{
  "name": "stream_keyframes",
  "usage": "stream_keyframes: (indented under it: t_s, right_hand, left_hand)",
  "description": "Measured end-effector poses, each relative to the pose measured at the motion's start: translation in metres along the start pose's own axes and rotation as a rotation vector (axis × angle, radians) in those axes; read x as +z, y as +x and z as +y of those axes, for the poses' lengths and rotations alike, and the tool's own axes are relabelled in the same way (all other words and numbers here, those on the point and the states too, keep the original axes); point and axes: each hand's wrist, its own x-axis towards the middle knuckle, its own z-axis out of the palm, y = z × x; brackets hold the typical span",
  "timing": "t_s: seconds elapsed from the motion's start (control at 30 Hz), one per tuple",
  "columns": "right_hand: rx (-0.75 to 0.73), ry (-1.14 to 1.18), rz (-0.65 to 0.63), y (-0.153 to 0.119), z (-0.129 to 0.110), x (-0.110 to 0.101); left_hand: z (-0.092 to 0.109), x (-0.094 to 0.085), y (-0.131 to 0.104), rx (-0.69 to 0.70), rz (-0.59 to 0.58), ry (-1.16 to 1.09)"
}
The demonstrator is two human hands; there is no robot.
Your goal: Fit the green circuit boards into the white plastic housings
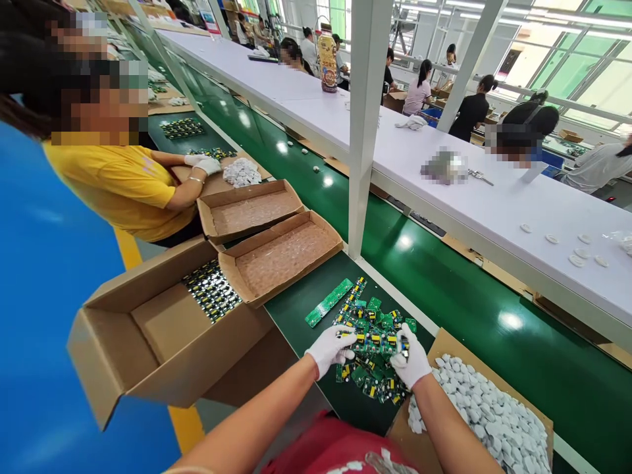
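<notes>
Both my hands wear white gloves. My left hand (332,350) grips the left end of a circuit board strip (376,341) that carries yellow and black parts. At its right end, my right hand (411,359) has its fingers closed on the same strip. The strip is held just above a pile of small green circuit boards (372,385) on the dark green work surface. Behind my left hand lies a long green board strip (328,303), flat and apart from the pile.
Many small white pieces (486,408) fill a cardboard tray to the right. Two shallow cardboard trays (289,253) and a large open carton (168,322) with boards inside stand left. A co-worker in yellow (123,191) sits beyond. A white post (363,131) and raised shelf (494,217) border the green belt.
</notes>
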Motion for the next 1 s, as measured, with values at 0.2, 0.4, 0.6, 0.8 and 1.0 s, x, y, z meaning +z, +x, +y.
stream_keyframes:
  t_s: [0.2,0.4,0.6,0.8,1.0]
  right_hand:
    - [0.022,-0.045,0.039,0.015,-0.01,-0.003]
    - [-0.079,-0.21,0.035,0.018,-0.013,0.006]
    - [-0.04,-0.249,-0.003,0.011,-0.005,0.016]
    - [-0.116,-0.324,0.005,0.011,-0.012,0.006]
    - [-0.177,-0.416,0.051,0.007,-0.012,0.014]
  left_hand:
    - [-0.009,-0.001,0.006,0.04,0.088,-0.122]
    - [-0.005,0.014,0.004,0.146,0.066,-0.099]
    - [-0.017,0.023,0.009,0.083,-0.014,-0.144]
    - [-0.021,0.025,0.015,0.101,0.046,-0.125]
    - [-0.014,0.047,0.004,0.205,-0.015,-0.059]
